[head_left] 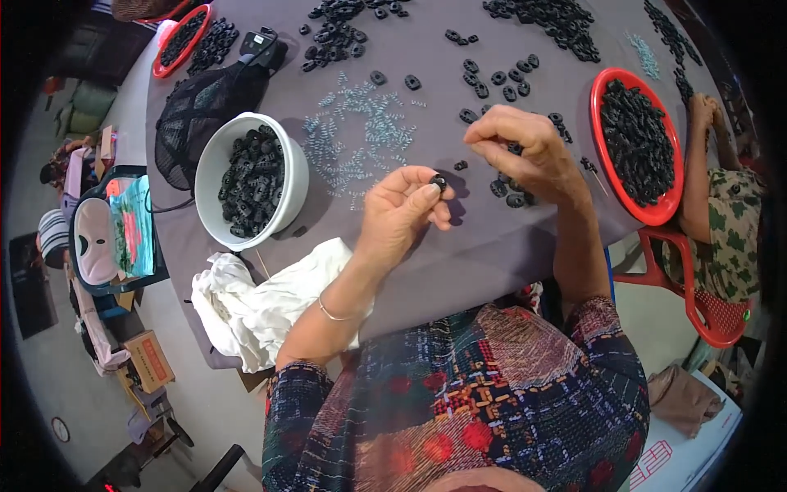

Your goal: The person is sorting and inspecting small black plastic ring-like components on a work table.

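My left hand (403,211) pinches a small black plastic piece (438,182) between thumb and fingers, above the table's near half. To its right, my right hand (529,152) is raised, its thumb and forefinger pressed together; whatever they may hold is too small to make out. Beneath and around the right hand lie loose black oval pieces with holes (499,188), partly hidden by it. A tiny black part (461,165) rests on the cloth between the hands. Many small pale-blue coil springs (361,123) are scattered beyond my left hand.
At left stands a white bowl (297,184) of black pieces, with a white cloth (262,299) nearer me. A red tray (596,123) heaped with black parts is at right. A black mesh cap (201,111) lies at far left. Another person's hands (703,111) work at the right edge.
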A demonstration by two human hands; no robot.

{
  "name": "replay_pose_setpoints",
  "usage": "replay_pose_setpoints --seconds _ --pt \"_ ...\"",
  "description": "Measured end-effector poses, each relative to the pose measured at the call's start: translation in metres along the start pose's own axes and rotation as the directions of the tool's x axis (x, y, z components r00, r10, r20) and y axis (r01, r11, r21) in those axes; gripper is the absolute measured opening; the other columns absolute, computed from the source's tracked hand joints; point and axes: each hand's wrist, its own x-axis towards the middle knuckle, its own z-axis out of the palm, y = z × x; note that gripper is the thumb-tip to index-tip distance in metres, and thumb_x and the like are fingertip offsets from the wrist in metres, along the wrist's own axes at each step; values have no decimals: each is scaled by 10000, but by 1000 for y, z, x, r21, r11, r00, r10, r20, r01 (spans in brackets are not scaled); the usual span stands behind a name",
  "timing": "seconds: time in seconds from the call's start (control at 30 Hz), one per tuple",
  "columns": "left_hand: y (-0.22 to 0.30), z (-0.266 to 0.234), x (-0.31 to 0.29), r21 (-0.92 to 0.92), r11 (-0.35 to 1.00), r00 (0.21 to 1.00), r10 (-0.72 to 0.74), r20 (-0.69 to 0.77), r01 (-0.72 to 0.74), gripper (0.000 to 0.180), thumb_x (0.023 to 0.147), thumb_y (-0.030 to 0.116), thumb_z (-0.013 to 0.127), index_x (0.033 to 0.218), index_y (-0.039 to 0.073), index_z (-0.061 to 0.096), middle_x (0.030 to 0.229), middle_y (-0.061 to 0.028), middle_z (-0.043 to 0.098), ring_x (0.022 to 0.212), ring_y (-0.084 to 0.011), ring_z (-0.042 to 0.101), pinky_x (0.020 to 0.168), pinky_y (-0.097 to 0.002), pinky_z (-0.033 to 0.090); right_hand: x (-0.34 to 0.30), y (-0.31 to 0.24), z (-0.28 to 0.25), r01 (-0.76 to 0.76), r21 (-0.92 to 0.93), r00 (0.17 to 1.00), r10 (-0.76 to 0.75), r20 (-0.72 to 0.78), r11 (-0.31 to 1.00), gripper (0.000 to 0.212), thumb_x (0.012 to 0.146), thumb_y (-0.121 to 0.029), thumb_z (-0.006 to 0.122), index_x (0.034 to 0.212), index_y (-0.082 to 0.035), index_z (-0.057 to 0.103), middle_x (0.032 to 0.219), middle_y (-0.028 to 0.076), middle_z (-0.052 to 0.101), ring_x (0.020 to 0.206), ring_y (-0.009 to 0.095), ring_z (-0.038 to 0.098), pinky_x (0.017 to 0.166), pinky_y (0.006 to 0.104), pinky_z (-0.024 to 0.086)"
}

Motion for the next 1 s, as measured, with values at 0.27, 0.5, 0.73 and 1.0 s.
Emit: replay_pose_setpoints --seconds 0.27,0.5,0.73,1.0 --pt "1 1 1 11 1000 1000 -5 29 5 145 898 121 572 992 17 536 882 -123 626 656 -149 607 593 -277 544 -6 14 9 61 -135 989 -42 140 989 111 715 -7 616 817 -11 571 722 96 521 681 256 539 585 339 428" --pt "1 1 1 23 1000 1000 -5 7 5 154 892 127 584 994 21 539 879 -119 625 662 -144 605 588 -270 538 -8 20 30 160 -445 976 -74 205 881 141 697 -84 652 810 -50 573 776 62 502 794 233 516 682 358 406" --pt "0 1 2 14 1000 1000 1 26 -2 147 914 72 527 1040 -2 533 909 -138 641 673 -133 614 606 -256 533 -2 19 29 225 -422 974 -200 105 878 83 728 -99 606 734 -51 537 757 74 532 720 249 548 639 349 424" --pt "-2 0 1 -8 1000 1000 12 23 -11 154 906 62 544 1045 -3 536 917 -134 643 680 -135 617 603 -253 533 -1 -3 15 -165 354 983 125 133 921 102 784 15 631 877 5 589 774 -6 549 672 53 500 607 194 414"
